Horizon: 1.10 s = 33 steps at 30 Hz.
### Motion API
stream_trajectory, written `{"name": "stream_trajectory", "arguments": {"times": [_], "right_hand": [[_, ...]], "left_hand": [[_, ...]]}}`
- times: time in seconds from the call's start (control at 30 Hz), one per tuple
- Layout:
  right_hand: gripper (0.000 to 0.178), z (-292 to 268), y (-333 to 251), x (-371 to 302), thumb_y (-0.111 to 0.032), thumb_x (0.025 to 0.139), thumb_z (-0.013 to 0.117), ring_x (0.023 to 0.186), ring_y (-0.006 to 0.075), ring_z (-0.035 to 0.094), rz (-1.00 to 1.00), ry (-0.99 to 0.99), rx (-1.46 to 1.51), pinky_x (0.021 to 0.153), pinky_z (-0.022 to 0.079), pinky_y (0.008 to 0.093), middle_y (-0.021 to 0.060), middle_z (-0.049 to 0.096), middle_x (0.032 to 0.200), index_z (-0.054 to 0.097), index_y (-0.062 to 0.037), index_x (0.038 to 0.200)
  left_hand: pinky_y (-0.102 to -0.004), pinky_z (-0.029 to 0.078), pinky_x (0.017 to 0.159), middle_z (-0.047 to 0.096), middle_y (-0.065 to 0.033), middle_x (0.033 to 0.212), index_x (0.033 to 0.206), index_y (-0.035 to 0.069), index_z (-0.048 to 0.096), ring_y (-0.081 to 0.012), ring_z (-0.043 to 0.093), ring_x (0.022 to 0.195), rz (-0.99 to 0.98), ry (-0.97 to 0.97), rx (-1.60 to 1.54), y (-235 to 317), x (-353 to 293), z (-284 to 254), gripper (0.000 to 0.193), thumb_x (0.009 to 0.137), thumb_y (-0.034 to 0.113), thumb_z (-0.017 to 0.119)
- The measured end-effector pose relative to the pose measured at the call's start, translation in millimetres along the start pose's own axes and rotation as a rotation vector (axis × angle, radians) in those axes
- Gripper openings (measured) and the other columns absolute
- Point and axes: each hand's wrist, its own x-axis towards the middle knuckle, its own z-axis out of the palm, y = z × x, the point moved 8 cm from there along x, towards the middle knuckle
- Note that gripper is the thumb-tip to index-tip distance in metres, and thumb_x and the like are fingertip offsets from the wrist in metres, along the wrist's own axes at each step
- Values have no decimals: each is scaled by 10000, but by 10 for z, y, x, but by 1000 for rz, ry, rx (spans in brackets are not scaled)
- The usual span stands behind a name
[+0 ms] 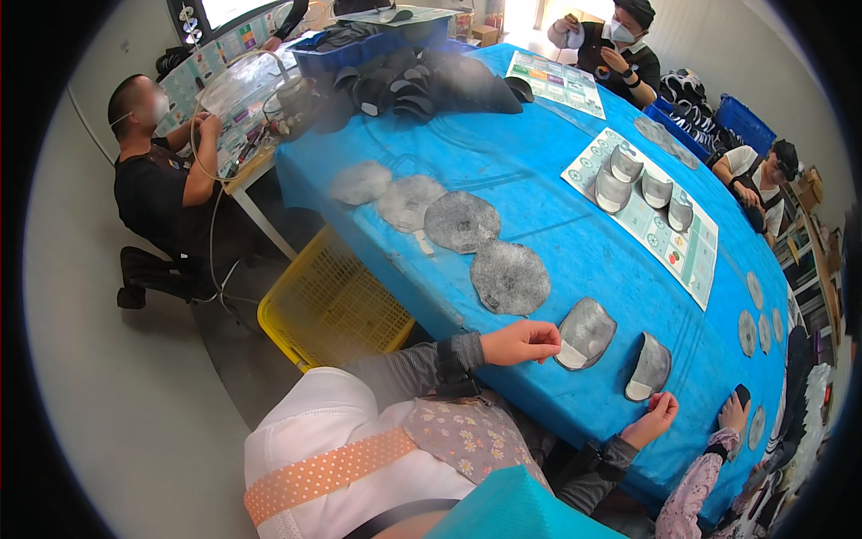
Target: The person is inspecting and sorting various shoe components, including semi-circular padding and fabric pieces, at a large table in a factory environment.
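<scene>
My left hand is closed, fingertips pressed together, right beside a grey curved felt-like piece with a pale lower edge. Whether it touches that piece I cannot tell. My right hand is curled shut just below a second, narrower grey curved piece, also pale at its lower end. Anything inside either set of fingers is hidden or too small to make out. Both pieces lie on the blue table cover. Farther off, a row of flat, round grey pads runs leftward from my left hand.
A yellow basket stands below the table's left edge. Several grey curved pieces rest on a printed sheet. Dark pieces are heaped at the far end. A neighbour's hand works at the right; other people sit around.
</scene>
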Motion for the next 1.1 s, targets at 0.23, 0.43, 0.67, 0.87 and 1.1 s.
{"name": "stream_trajectory", "arguments": {"times": [0.23, 0.43, 0.67, 0.87, 1.1], "right_hand": [[120, 18, -21, -8, -178, 991, 563, 731, 57, 501, -5, -18, -24, 681, 427, 201, -5, 576, 814, 580, -60, 975], [116, 21, -12, 1, -170, 989, 563, 727, 55, 490, -7, -28, -28, 677, 417, 201, -7, 570, 809, 576, -56, 973], [110, 21, 0, 7, -162, 989, 560, 719, 54, 480, -11, -36, -21, 671, 411, 202, -8, 567, 805, 572, -54, 968], [113, 24, -8, 4, -165, 989, 560, 711, 54, 473, -15, -34, -23, 664, 405, 202, -11, 565, 793, 571, -56, 964], [114, 38, -20, 0, -162, 990, 556, 711, 56, 473, -20, -39, -25, 663, 404, 206, -8, 566, 794, 571, -52, 964]], "left_hand": [[-235, 431, 680, 564, 32, 823, 976, 54, 581, -61, 513, 764, -6, -3, -18, -6, -2, 1, 160, 956, 212, 597], [-236, 435, 687, 563, 32, 829, 979, 51, 580, -62, 515, 767, 1, -5, -24, -31, 6, -3, 156, 958, 205, 595], [-236, 439, 690, 564, 33, 828, 982, 52, 581, -61, 517, 767, 2, 0, -22, -41, 8, -9, 153, 957, 201, 598], [-237, 441, 684, 568, 34, 827, 977, 52, 584, -60, 522, 763, -2, 3, -8, -34, 7, -12, 158, 955, 208, 601], [-238, 447, 688, 572, 33, 830, 980, 50, 583, -61, 530, 768, 3, 3, 8, -34, 9, -15, 160, 955, 207, 601]]}}
